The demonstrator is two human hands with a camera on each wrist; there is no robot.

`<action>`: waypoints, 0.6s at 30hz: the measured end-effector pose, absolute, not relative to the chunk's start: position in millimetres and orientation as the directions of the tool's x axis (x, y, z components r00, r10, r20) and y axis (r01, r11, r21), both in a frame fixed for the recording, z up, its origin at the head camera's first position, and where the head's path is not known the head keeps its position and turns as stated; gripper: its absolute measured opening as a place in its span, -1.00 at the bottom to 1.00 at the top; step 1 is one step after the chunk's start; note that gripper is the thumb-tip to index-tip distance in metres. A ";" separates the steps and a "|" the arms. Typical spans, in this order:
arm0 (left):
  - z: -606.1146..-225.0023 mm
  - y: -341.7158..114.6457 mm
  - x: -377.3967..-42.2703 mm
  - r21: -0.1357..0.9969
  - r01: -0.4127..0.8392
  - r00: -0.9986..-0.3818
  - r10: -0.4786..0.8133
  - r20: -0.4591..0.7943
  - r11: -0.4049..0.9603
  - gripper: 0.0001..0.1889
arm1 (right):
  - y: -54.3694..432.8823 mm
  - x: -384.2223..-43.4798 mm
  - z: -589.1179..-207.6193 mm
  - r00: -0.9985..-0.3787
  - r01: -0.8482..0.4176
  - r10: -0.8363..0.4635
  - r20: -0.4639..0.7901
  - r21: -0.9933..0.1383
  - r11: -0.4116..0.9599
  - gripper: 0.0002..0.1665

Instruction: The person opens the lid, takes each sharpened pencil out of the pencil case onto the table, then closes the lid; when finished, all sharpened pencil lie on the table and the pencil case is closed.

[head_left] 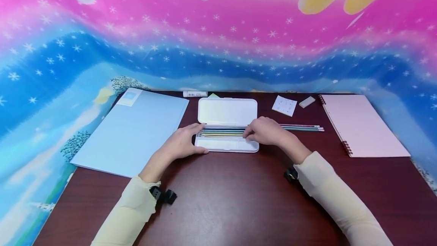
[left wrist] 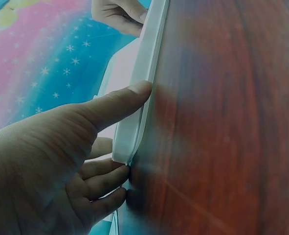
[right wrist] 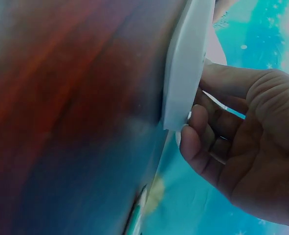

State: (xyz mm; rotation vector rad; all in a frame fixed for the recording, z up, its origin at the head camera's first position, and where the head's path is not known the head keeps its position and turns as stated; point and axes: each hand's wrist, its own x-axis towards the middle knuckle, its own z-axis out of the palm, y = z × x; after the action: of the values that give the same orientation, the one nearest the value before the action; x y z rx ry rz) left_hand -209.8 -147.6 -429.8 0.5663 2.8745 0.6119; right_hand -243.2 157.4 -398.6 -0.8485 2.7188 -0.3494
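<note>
An open white pencil case (head_left: 227, 146) lies on the table, its lid (head_left: 227, 110) tipped back. Several striped pencils (head_left: 222, 132) lie lengthwise inside. My left hand (head_left: 179, 141) grips the case's left end; in the left wrist view its thumb (left wrist: 120, 103) rests along the front wall and the other fingers curl round the end. At the right end, my right hand (head_left: 266, 131) reaches over the rim, thumb and index finger pinching at the pencil ends. The right wrist view shows its other fingers (right wrist: 198, 139) curled beside the case's end; the pinched part is hidden there.
More pencils (head_left: 302, 127) lie on the table right of the case. A pale blue folder (head_left: 136, 132) lies left and a pink spiral notebook (head_left: 367, 126) right. Behind stand a white tube (head_left: 195, 93), a paper square (head_left: 285, 105) and an eraser (head_left: 307, 102).
</note>
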 end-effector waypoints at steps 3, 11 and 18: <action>-428.9 -148.3 -209.4 0.417 0.330 -0.919 0.389 -0.064 0.847 0.01 | 153.5 -246.8 -397.7 -0.787 -0.520 -0.582 -0.204 -0.289 0.804 -0.85; -429.3 -148.3 -210.8 0.416 0.339 -0.916 0.397 -0.057 0.844 0.02 | 152.2 -250.5 -397.3 -0.797 -0.488 -0.564 -0.214 -0.321 0.811 -0.91; -428.9 -147.5 -210.6 0.411 0.334 -0.915 0.396 -0.073 0.848 0.02 | 158.5 -248.8 -402.2 -0.805 -0.466 -0.568 -0.172 -0.408 0.785 -0.91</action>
State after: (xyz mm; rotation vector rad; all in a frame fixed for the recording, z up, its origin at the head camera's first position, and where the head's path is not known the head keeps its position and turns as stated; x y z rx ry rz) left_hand -210.6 -147.5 -428.9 0.5705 2.8699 0.5957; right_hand -248.8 158.5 -402.2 -0.7980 2.6912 -0.5061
